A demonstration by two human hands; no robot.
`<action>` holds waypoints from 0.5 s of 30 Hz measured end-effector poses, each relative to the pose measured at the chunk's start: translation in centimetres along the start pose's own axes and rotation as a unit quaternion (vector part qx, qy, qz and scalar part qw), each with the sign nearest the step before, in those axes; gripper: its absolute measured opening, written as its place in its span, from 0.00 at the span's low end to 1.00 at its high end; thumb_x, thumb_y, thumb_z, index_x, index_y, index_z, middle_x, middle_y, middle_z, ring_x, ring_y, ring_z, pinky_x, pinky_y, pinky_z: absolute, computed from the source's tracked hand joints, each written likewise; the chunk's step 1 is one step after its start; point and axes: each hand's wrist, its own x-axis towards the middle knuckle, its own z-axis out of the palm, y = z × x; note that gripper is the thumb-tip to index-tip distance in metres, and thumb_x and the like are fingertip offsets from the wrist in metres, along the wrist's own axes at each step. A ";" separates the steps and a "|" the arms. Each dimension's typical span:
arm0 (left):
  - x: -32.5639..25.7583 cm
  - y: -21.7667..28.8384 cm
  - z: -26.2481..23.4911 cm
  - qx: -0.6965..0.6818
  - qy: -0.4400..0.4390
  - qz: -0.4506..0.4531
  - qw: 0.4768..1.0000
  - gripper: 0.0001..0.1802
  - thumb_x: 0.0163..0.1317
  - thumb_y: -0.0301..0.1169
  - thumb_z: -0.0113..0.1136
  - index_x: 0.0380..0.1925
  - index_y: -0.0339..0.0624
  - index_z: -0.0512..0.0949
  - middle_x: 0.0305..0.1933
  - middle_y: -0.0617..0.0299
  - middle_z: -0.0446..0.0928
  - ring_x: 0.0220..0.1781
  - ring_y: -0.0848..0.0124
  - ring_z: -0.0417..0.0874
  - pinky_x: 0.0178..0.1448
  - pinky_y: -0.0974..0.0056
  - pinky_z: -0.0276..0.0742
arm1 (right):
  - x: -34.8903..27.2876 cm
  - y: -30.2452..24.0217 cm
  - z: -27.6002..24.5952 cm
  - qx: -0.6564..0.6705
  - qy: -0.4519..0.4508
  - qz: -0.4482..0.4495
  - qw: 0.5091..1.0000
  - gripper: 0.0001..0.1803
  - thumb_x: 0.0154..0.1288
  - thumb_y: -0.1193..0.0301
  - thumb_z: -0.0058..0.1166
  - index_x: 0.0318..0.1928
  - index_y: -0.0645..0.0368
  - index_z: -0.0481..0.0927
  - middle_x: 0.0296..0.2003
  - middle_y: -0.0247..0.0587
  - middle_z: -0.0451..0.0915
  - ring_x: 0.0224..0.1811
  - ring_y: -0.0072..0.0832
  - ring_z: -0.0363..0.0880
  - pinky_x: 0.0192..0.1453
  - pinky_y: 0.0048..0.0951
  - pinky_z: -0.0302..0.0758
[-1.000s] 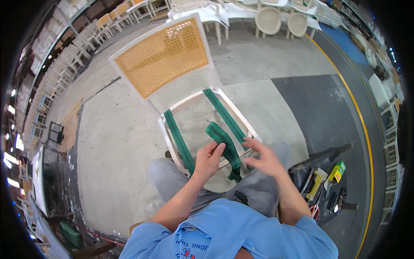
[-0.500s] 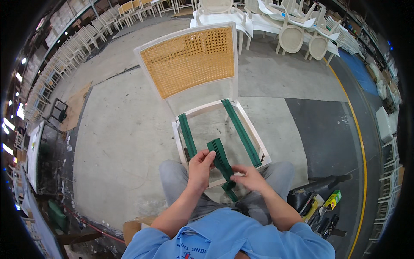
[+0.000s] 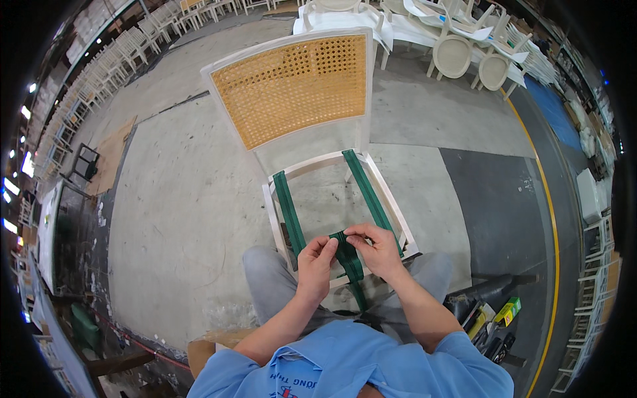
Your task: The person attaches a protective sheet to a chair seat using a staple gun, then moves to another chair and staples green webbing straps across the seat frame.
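Note:
A length of green webbing strap (image 3: 349, 259) hangs between my hands, its top edge level with my fingertips and its lower part trailing toward my lap. My left hand (image 3: 316, 263) pinches one side of that edge. The other side is pinched by my right hand (image 3: 375, 248). In front of me stands a whitewashed chair frame (image 3: 307, 161) with an open seat and a woven cane back (image 3: 292, 86). Two green straps run front to back across the seat opening, a left strap (image 3: 288, 207) and a right strap (image 3: 371, 196). My knees flank the seat's front.
A black tool bag (image 3: 483, 292) with tools and a green-yellow box (image 3: 508, 312) lies at my right. White chairs and loose chair parts (image 3: 454, 53) are stacked at the back right. Rows of chairs (image 3: 99, 86) line the left. A table (image 3: 50, 225) stands far left.
My right hand has risen from the strap's lower part to its top edge, beside my left hand. The strap's end has turned and now lies between both hands.

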 end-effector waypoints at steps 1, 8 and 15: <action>0.2 0.1 -0.1 0.001 -0.002 0.002 1.000 0.05 0.74 0.29 0.65 0.45 0.40 0.83 0.38 0.72 0.80 0.38 0.83 0.74 0.43 0.73 0.70 | 0.2 -0.2 -0.1 -0.021 -0.006 -0.005 1.000 0.08 0.67 0.79 0.64 0.46 0.63 0.86 0.38 0.37 0.87 0.40 0.23 0.84 0.47 0.26 0.78; 1.7 0.3 -1.0 0.112 -0.007 0.059 0.992 0.07 0.73 0.29 0.66 0.45 0.36 0.82 0.38 0.71 0.80 0.40 0.82 0.77 0.46 0.72 0.73 | 2.6 0.0 -0.1 -0.121 -0.026 -0.073 0.990 0.09 0.66 0.78 0.64 0.46 0.60 0.86 0.36 0.44 0.84 0.34 0.37 0.84 0.40 0.32 0.78; 4.7 1.5 -0.2 0.333 0.034 0.200 0.921 0.09 0.65 0.26 0.71 0.44 0.39 0.84 0.42 0.58 0.83 0.44 0.69 0.84 0.52 0.65 0.79 | 5.6 0.9 -0.1 -0.170 -0.034 -0.076 0.982 0.07 0.65 0.79 0.64 0.44 0.61 0.85 0.36 0.44 0.83 0.40 0.40 0.84 0.44 0.34 0.79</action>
